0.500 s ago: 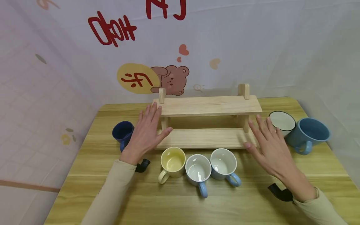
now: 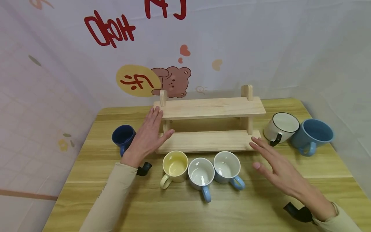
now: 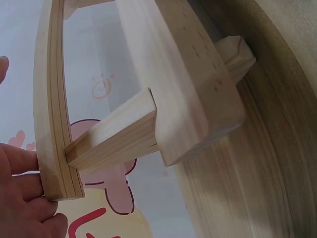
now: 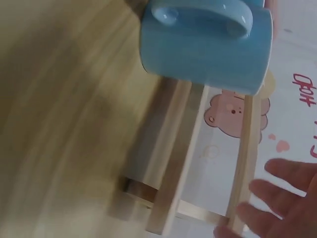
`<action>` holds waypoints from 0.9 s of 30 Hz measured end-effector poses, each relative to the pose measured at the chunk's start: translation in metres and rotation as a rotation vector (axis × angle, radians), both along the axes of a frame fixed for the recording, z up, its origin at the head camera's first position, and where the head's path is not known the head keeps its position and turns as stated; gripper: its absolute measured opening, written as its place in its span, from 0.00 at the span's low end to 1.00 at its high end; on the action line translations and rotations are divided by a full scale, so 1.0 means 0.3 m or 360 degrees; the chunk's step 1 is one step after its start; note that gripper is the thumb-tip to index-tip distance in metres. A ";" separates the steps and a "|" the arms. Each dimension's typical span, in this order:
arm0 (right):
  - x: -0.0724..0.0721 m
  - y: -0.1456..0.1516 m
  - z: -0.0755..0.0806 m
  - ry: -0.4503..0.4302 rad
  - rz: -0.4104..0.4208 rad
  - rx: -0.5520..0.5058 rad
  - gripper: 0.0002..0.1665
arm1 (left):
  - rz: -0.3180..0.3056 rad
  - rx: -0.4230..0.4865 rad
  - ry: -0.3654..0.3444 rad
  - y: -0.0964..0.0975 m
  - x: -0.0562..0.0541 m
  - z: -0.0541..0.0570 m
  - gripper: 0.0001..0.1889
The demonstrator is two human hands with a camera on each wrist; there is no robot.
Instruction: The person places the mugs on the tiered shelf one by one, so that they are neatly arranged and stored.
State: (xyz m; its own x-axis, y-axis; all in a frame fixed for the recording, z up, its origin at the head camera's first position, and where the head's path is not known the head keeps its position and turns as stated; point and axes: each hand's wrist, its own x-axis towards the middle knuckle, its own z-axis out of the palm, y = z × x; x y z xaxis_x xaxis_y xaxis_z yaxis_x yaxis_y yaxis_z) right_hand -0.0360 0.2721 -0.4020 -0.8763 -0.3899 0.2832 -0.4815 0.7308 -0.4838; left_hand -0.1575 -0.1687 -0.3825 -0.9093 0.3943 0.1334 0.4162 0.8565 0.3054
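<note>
A two-tier wooden shelf (image 2: 213, 108) stands at the back of the table. My left hand (image 2: 147, 138) rests its straight fingers against the left end of the upper board; the left wrist view shows those fingertips at the board's end (image 3: 59, 183). Off the front right corner of the lower board, my right hand (image 2: 279, 170) hovers with fingers extended and nothing in its grasp. Along the shelf's front edge sit a yellow mug (image 2: 175, 169) and two light blue mugs with white insides, one in the middle (image 2: 200, 178) and one at the right (image 2: 226, 172).
A dark blue cup (image 2: 123, 137) stands left of the shelf, partly behind my left hand. To the right are a white mug (image 2: 278, 129) with a black rim and handle, and a larger blue mug (image 2: 314, 135) close beside it. A printed cloth (image 2: 220, 38) hangs behind the table.
My right hand has drawn back from the shelf's right end towards the front, uncovering the white mug's handle. My left hand keeps its place on the shelf. The head view has shifted slightly.
</note>
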 end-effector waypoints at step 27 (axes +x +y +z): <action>0.055 -0.041 -0.140 -0.0809 0.0459 -0.0559 0.12 | 0.0018 0.0047 0.0011 0.002 0.005 0.003 0.49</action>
State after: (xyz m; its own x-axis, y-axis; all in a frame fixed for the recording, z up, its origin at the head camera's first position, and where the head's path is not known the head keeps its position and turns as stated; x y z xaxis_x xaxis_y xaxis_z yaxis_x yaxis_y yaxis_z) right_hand -0.0196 0.2599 -0.4439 -0.8087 -0.5880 0.0161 -0.2834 0.3656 -0.8866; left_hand -0.1561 -0.1683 -0.3815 -0.9127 0.3797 0.1513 0.4087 0.8519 0.3276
